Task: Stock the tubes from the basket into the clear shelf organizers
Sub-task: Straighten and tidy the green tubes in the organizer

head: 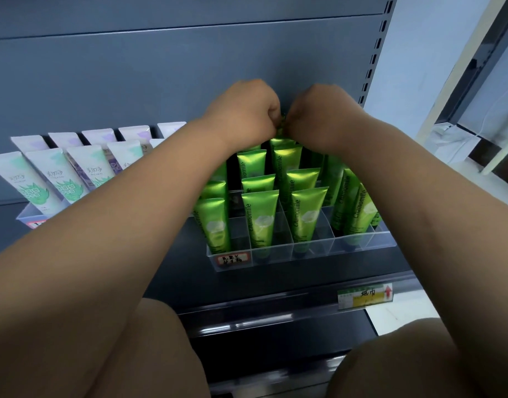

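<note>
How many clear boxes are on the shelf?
2: the right clear plastic organizer holds shiny green tubes; the left clear plastic organizer holds white tubes, partly behind the left arm. More may be hidden.

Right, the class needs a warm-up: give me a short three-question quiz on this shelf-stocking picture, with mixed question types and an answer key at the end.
1. True or false: the green tubes stand cap-down in the clear organizer.
2. The left hand and right hand together pinch one green tube at the organizer's: A front row; B back row; C left side, over the white tubes.
3. Fill in: the word printed along each green tube is ____.
Key: 1 true; 2 B; 3 Chamomile.
</note>
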Action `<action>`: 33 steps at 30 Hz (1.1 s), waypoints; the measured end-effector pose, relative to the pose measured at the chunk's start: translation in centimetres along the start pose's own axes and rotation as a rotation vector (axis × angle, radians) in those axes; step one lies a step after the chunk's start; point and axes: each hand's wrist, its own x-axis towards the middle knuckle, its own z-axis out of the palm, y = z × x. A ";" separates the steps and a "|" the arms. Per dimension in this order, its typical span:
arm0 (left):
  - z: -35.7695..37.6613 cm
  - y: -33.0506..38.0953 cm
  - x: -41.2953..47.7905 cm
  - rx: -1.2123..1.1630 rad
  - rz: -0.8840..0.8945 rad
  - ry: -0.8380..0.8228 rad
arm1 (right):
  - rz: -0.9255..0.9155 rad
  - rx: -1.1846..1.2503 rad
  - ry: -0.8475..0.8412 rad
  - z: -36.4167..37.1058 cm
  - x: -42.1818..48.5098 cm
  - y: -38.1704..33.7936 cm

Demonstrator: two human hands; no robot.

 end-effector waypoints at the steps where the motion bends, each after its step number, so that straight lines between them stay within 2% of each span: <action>1: 0.1 -0.1 0.0 0.002 -0.006 -0.008 | -0.003 -0.019 -0.008 0.1 0.3 0.1; 9: 0.8 -0.8 0.2 0.013 -0.013 -0.081 | -0.029 -0.117 -0.059 0.4 0.9 -0.4; 20: 1.0 -0.5 -0.3 -0.008 -0.038 -0.095 | -0.070 0.083 -0.073 -0.2 -0.1 0.3; 28: 0.3 -0.9 -0.8 -0.203 -0.085 -0.022 | -0.064 0.126 -0.060 -0.5 -0.5 0.5; 33: 0.1 -1.4 -0.7 -0.252 -0.051 0.048 | -0.032 0.204 -0.034 -0.4 -0.7 0.8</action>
